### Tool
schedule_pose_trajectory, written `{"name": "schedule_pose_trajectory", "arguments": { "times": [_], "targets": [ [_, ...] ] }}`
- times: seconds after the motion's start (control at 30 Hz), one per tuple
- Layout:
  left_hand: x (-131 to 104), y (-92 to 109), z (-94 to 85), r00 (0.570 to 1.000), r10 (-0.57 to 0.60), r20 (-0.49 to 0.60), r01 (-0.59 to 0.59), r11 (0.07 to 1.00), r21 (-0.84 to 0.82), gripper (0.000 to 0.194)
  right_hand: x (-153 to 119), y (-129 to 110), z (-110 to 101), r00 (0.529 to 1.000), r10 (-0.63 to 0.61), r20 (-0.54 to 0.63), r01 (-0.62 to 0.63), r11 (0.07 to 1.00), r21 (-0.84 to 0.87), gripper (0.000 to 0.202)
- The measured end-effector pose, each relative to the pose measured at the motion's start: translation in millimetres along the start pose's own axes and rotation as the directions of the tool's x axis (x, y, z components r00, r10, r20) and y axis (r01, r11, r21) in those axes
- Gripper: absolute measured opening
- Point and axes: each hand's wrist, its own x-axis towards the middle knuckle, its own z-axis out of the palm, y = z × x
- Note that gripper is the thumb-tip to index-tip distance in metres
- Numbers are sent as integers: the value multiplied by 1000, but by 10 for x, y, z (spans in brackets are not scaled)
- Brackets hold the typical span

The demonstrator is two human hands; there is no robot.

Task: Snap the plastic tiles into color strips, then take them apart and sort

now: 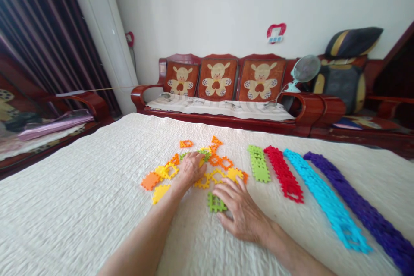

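Orange, yellow and green plastic pieces with notched edges lie loosely on the white quilted cover (97, 198). My left hand (192, 167) rests over the middle of them, beside green and yellow pieces; its fingertips are partly hidden, and I cannot make out what is under them. My right hand (239, 209) is spread with its fingers apart, its thumb and fingers around the right edge of a green window-like piece (216, 202). Its fingertips reach a yellow piece (235, 175). An orange piece (150, 180) and a yellow piece (161, 194) lie to the left.
On the right lie rows of pieces: light green (258, 164), red (284, 174), light blue (326, 200) and purple (359, 207). Beyond the cover's far edge stands a wooden sofa (216, 116) with bear cushions. A small fan (305, 69) stands at the sofa's right.
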Motion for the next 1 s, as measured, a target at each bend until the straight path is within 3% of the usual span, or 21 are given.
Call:
{"name": "schedule_pose_trajectory", "arguments": {
  "times": [0.13,0.27,0.4,0.53,0.67,0.77,1.0],
  "targets": [
    [9,-30,40,1000,-10,-20,9,1000,-19,38,3,-34,26,1000,4,-4,-4,1000,20,41],
    [4,-36,56,1000,9,-26,-10,1000,-4,36,21,31,-76,998,-43,-48,44,999,10,45],
    [-21,-12,53,996,47,-76,-51,998,-48,33,5,305,-279,981,71,-179,-84,994,-69,43],
    [-30,-22,80,995,54,-90,-55,998,-7,33,-84,677,-508,957,183,-225,-217,966,-138,41],
    [-18,-56,112,995,51,-83,-49,998,28,34,-216,963,-643,933,311,-179,-347,912,-221,43],
    [-12,-67,123,997,49,-62,-45,997,57,34,-283,1087,-669,931,345,-119,-364,900,-241,45],
    [-15,-56,124,996,57,-64,-53,996,76,36,-286,1050,-688,934,349,-72,-356,904,-238,47]
  ]
}}
